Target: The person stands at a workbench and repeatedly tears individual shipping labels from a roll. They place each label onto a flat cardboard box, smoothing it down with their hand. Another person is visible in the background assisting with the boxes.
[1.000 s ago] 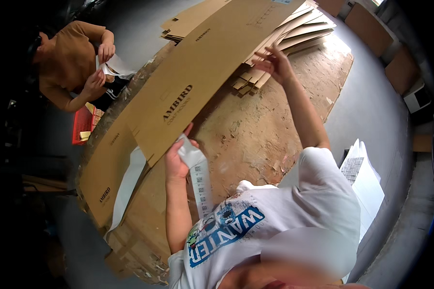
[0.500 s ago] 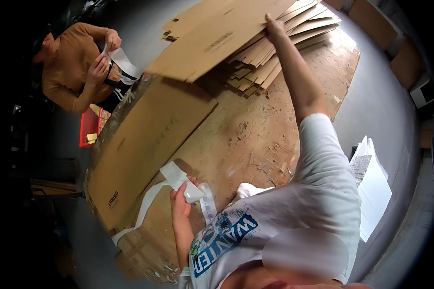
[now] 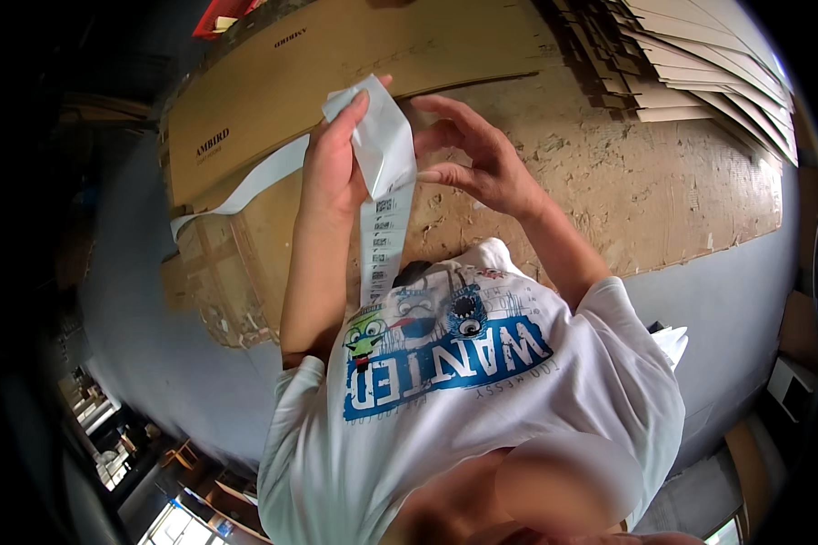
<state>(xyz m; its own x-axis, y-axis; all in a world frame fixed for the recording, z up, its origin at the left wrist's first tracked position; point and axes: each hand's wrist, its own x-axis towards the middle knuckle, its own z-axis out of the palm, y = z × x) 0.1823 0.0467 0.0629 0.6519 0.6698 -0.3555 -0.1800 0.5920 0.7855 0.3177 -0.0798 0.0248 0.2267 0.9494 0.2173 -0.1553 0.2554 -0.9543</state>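
On the left, a big flat brown card (image 3: 245,113) lies on the table (image 3: 618,200), and a long white paper tail (image 3: 250,182) curves up to the left hand (image 3: 334,168). That hand is squeezed around a white label strip (image 3: 384,136), thumb on top, and the strip hangs down on its right side, toward the shirt (image 3: 536,391). The right hand (image 3: 473,159) is half open, thumb tip by the strip's edge (I can't tell if they touch), with piled brown cardboard (image 3: 700,77) farther right.

The left hand (image 3: 334,173) pinches with its thumb (image 3: 357,109); the right hand (image 3: 489,165) curves beside it, fingers (image 3: 453,111) parted.
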